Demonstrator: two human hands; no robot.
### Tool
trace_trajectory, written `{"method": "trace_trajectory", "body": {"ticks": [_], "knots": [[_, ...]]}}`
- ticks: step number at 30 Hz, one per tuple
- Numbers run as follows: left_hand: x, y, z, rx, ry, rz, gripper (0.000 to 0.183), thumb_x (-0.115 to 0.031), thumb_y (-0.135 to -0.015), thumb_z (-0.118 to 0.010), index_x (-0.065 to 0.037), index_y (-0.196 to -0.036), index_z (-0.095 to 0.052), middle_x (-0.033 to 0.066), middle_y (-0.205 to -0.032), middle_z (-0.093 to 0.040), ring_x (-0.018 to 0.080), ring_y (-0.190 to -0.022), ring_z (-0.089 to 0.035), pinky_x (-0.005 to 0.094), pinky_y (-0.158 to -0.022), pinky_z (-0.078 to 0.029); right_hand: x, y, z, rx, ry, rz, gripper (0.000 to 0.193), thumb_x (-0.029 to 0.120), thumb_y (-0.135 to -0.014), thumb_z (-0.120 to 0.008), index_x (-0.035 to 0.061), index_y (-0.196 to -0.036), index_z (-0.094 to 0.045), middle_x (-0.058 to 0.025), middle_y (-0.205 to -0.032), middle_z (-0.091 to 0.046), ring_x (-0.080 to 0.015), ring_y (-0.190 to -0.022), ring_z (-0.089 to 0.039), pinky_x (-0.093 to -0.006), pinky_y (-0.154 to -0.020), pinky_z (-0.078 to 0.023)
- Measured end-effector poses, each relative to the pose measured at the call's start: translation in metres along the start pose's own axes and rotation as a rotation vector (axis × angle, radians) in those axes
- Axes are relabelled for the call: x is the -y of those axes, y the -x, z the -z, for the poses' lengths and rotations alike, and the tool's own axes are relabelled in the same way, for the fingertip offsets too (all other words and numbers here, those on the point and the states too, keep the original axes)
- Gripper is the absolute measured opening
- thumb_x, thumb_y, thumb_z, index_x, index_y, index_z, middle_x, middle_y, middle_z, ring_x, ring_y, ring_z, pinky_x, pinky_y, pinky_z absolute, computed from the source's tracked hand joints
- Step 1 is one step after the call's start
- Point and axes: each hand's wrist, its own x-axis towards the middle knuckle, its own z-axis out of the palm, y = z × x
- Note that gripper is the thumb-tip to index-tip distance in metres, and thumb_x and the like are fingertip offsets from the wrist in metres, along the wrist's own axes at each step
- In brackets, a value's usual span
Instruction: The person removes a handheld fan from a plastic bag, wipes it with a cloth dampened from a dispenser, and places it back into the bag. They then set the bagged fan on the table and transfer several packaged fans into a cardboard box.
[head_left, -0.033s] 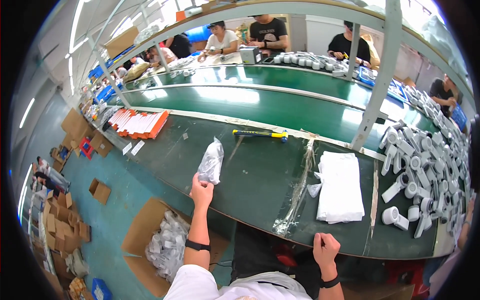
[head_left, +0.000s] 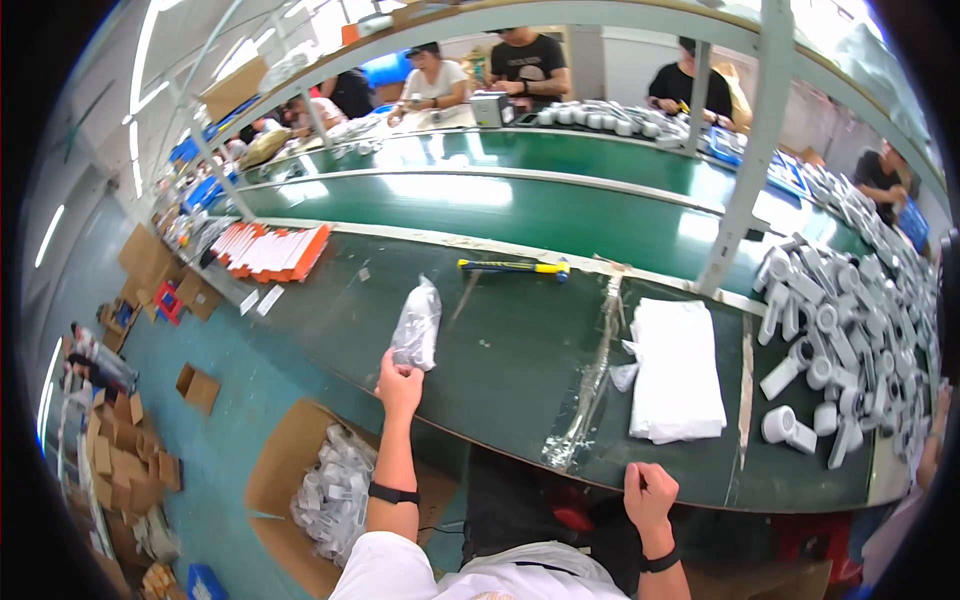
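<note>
Between the fingers of my left hand point(head_left: 401, 381) is the near end of a clear plastic bag point(head_left: 417, 322), with a pale grey item inside whose shape is blurred by the film. The bag lies at a slant on the dark green worktable point(head_left: 500, 375). My right hand point(head_left: 651, 491) is closed in a loose fist at the table's front edge, with nothing seen in it. Just beyond that fist lies a stack of white plastic bags point(head_left: 677, 370). A hammer point(head_left: 515, 267) with a yellow and dark blue handle rests farther back.
Many grey handheld devices point(head_left: 830, 335) are heaped at the right. Orange-and-white flat boxes point(head_left: 270, 250) lie at the far left. On the floor, a carton point(head_left: 275, 460) holds bagged items. A metal post point(head_left: 748, 160) rises behind the table, before the green conveyor point(head_left: 480, 198); co-workers sit beyond.
The whole view has shifted slightly. My left hand still grips the bag, and my right fist stays at the table edge.
</note>
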Motion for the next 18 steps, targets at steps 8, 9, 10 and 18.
{"method": "trace_trajectory", "body": {"ticks": [8,9,10,18], "knots": [[0.005,0.021,0.029,-0.14,-0.158,-0.144,0.068,-0.025,-0.074,-0.075,-0.008,-0.133,-0.047,0.0082,-0.107,-0.062,0.0349,-0.104,-0.057,0.0461,-0.09,-0.045,0.002,-0.003,-0.002,-0.005,0.046,0.046,0.009,0.008,-0.079,-0.07,0.0056,-0.072,-0.064,-0.0066,-0.059,-0.057,-0.0235,-0.049,-0.055,-0.0331,-0.046,-0.043],[0.003,0.027,0.03,-0.244,-0.116,-0.239,0.068,-0.02,-0.074,-0.076,-0.008,-0.134,-0.047,0.0116,-0.112,-0.059,0.0355,-0.108,-0.054,0.0469,-0.092,-0.044,0.003,-0.003,-0.001,-0.031,0.069,0.024,0.009,0.008,-0.079,-0.07,0.0056,-0.072,-0.064,-0.0066,-0.059,-0.057,-0.0235,-0.049,-0.055,-0.0331,-0.046,-0.043],[-0.007,0.034,0.033,-0.284,-0.077,-0.303,0.066,-0.016,-0.075,-0.075,-0.007,-0.134,-0.047,0.015,-0.114,-0.057,0.0345,-0.108,-0.053,0.0463,-0.093,-0.043,0.001,-0.004,0.001,-0.031,0.008,0.017,0.009,0.008,-0.079,-0.071,0.0057,-0.073,-0.065,-0.0071,-0.06,-0.058,-0.0236,-0.05,-0.056,-0.0323,-0.046,-0.044],[-0.049,0.071,0.051,-0.094,0.454,-0.275,0.026,-0.004,-0.083,-0.068,-0.002,-0.108,-0.061,0.0084,-0.103,-0.063,0.0218,-0.093,-0.058,0.0321,-0.084,-0.046,-0.035,-0.028,0.11,-0.408,0.067,-0.303,0.007,0.009,-0.085,-0.066,0.0019,-0.084,-0.067,-0.0082,-0.074,-0.063,-0.0181,-0.061,-0.059,-0.0287,-0.053,-0.046]]}}
